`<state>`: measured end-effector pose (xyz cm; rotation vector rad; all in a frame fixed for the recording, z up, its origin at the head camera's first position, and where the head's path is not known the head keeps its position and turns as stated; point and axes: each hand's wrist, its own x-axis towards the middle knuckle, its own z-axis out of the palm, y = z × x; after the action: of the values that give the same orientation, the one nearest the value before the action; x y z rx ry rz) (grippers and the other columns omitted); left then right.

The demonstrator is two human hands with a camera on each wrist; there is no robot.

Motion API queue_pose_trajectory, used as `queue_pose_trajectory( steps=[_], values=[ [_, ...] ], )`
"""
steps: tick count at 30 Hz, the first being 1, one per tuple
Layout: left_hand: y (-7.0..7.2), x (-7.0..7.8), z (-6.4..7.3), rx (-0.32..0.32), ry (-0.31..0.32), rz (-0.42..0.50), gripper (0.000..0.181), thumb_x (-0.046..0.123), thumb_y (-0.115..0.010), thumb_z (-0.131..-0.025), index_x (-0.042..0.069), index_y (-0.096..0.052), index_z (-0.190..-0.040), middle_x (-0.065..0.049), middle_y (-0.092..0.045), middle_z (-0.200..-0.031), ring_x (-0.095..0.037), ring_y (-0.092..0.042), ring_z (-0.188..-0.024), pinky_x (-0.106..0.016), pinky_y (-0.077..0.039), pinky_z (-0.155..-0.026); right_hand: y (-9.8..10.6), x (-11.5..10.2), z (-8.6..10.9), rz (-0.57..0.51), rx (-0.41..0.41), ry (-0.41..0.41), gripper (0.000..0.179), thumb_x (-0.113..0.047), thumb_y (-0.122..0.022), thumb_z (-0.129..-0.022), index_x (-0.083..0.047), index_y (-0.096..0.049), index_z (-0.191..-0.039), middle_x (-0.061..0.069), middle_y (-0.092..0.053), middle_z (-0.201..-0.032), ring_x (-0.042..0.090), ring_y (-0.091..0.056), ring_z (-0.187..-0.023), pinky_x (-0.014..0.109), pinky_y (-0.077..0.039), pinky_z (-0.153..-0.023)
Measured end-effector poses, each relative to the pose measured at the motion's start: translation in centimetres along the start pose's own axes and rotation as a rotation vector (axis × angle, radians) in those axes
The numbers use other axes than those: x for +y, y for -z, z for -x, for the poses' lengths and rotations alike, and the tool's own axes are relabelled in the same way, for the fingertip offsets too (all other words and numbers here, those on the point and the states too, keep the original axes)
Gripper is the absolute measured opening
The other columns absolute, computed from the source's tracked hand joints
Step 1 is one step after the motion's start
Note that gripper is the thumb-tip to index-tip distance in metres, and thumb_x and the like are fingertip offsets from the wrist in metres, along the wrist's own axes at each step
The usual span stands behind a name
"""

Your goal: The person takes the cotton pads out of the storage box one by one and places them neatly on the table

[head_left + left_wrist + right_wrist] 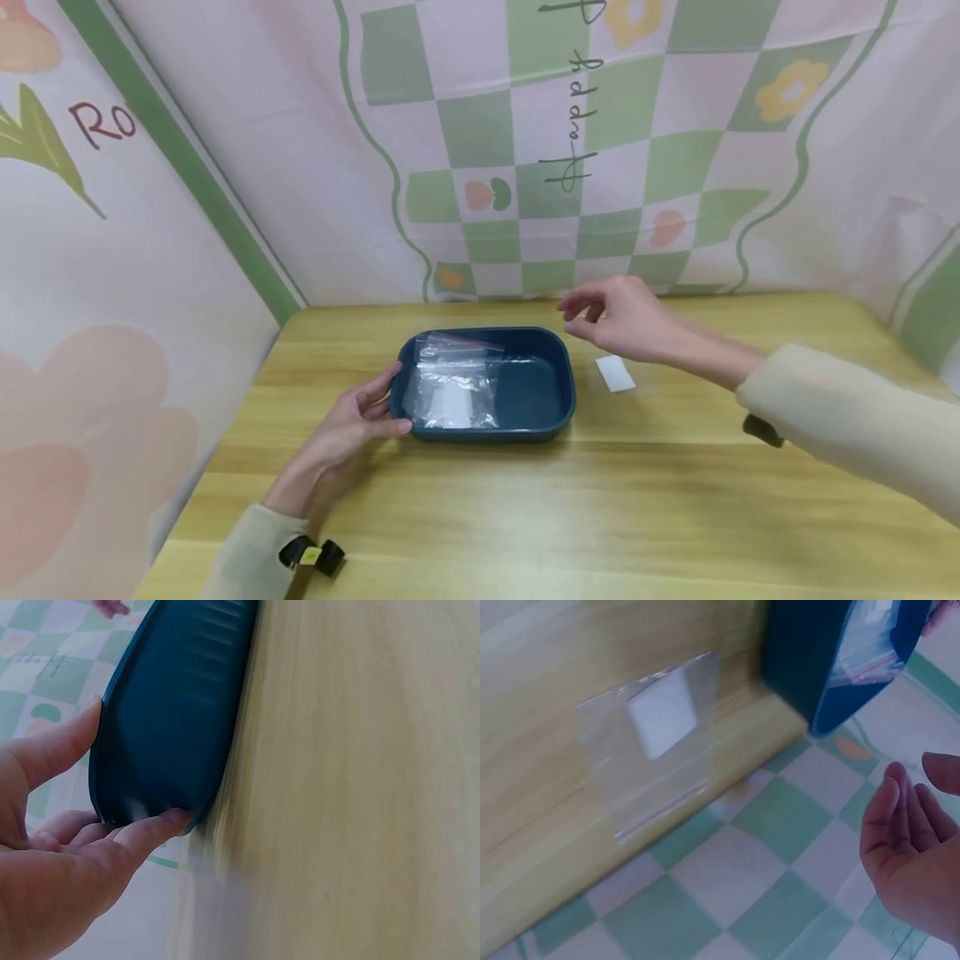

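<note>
A dark blue plastic bin (534,398) stands on the wooden table in the head view. Inside its left half lie clear zip-lock bags (483,383), with something white showing in them. My left hand (348,425) grips the bin's left end, thumb at the near corner and fingers at the far one; the left wrist view shows this hand (82,847) against the bin's wall (165,727). Above the table, right of the bin, hovers my right hand (626,321), its fingers loosely bent around nothing. Below it a clear zip-lock bag (604,761) with a white card (664,716) lies flat.
The wooden table (487,517) reaches back to a cloth backdrop (547,108) with green checks. Another printed panel (112,250) rises along the left side. Black straps with small devices (311,555) sit on the wrists.
</note>
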<state>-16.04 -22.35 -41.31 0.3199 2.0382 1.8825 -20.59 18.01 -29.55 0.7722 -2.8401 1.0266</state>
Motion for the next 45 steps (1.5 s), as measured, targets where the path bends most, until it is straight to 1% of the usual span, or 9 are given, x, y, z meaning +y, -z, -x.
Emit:
queue_pose_trajectory(
  steps=[7, 12, 16, 19, 22, 28, 35, 39, 45],
  values=[
    [0.0, 0.0, 0.1, 0.004, 0.003, -0.011, 0.093, -0.007, -0.075, -0.091, 0.005, -0.022, -0.167, -0.018, -0.015, -0.172, -0.045, -0.028, -0.152, -0.037, -0.041, -0.115, -2.8, -0.6, -2.6, -0.013, -0.021, 0.073, 0.016, -0.001, -0.073, -0.094, -0.002, -0.079, -0.108, 0.003, -0.078, -0.094, 0.019, -0.070, -0.081, 0.037, -0.062, -0.074],
    [0.0, 0.1, 0.1, 0.009, 0.004, -0.008, 0.092, -0.007, -0.075, -0.091, 0.005, -0.023, -0.167, -0.017, -0.015, -0.173, -0.045, -0.029, -0.152, -0.036, -0.041, -0.115, -4.7, -0.3, -3.5, -0.040, -0.089, 0.106, 0.014, 0.002, -0.072, -0.093, 0.001, -0.078, -0.106, 0.005, -0.077, -0.092, 0.020, -0.072, -0.083, 0.039, -0.064, -0.079],
    [-0.1, 0.1, 0.1, 0.013, 0.012, -0.007, 0.093, -0.007, -0.076, -0.091, 0.006, -0.024, -0.167, -0.015, -0.016, -0.173, -0.043, -0.030, -0.152, -0.035, -0.041, -0.114, -5.8, 0.0, -3.9, -0.053, -0.196, 0.090, 0.028, 0.005, -0.066, -0.092, 0.004, -0.073, -0.119, 0.007, -0.077, -0.094, 0.022, -0.073, -0.089, 0.040, -0.063, -0.083],
    [-0.1, 0.1, 0.0, 0.009, 0.009, -0.006, 0.093, -0.007, -0.075, -0.091, 0.006, -0.024, -0.167, -0.016, -0.016, -0.173, -0.043, -0.029, -0.152, -0.035, -0.041, -0.114, -6.6, 0.1, -4.2, -0.058, -0.286, 0.062, 0.041, 0.005, -0.063, -0.091, 0.007, -0.065, -0.132, 0.011, -0.077, -0.103, 0.024, -0.072, -0.096, 0.042, -0.061, -0.088],
    [-0.1, 0.1, 0.0, 0.006, 0.004, -0.003, 0.093, -0.008, -0.075, -0.091, 0.006, -0.023, -0.167, -0.016, -0.016, -0.173, -0.044, -0.029, -0.152, -0.035, -0.042, -0.114, -7.5, 0.1, -4.4, -0.052, -0.341, 0.045, 0.045, 0.004, -0.062, -0.091, 0.008, -0.060, -0.136, 0.015, -0.076, -0.111, 0.026, -0.071, -0.101, 0.043, -0.060, -0.093],
    [-0.1, 0.2, 0.0, 0.003, -0.002, 0.017, 0.093, -0.008, -0.074, -0.091, 0.004, -0.022, -0.166, -0.016, -0.013, -0.173, -0.045, -0.027, -0.152, -0.036, -0.043, -0.114, -9.0, -0.3, -4.8, -0.069, -0.380, 0.029, 0.048, 0.004, -0.060, -0.091, 0.008, -0.057, -0.139, 0.017, -0.075, -0.116, 0.029, -0.070, -0.106, 0.042, -0.059, -0.095],
    [-0.1, 0.1, 0.0, 0.013, 0.006, -0.002, 0.094, -0.008, -0.076, -0.090, 0.004, -0.023, -0.166, -0.016, -0.015, -0.173, -0.045, -0.029, -0.152, -0.035, -0.042, -0.114, -10.0, -0.7, -5.2, -0.058, -0.449, -0.037, 0.052, 0.002, -0.059, -0.093, 0.005, -0.053, -0.144, 0.016, -0.072, -0.123, 0.029, -0.067, -0.116, 0.040, -0.056, -0.097],
    [-0.2, 0.1, 0.0, 0.020, 0.015, -0.002, 0.095, -0.008, -0.076, -0.089, 0.006, -0.023, -0.167, -0.014, -0.016, -0.173, -0.044, -0.029, -0.152, -0.035, -0.042, -0.113, -10.3, -0.6, -5.1, -0.059, -0.478, -0.046, 0.056, 0.003, -0.059, -0.091, 0.006, -0.051, -0.146, 0.015, -0.073, -0.122, 0.028, -0.067, -0.117, 0.034, -0.054, -0.091],
    [-0.2, 0.1, -0.1, 0.021, 0.024, 0.029, 0.095, -0.010, -0.075, -0.089, 0.007, -0.023, -0.167, -0.012, -0.016, -0.174, -0.043, -0.029, -0.152, -0.034, -0.044, -0.113, -10.7, -0.3, -4.9, -0.121, -0.500, -0.075, 0.063, 0.003, -0.060, -0.089, 0.007, -0.047, -0.150, 0.014, -0.073, -0.122, 0.025, -0.068, -0.112, 0.028, -0.050, -0.082]
  ],
)
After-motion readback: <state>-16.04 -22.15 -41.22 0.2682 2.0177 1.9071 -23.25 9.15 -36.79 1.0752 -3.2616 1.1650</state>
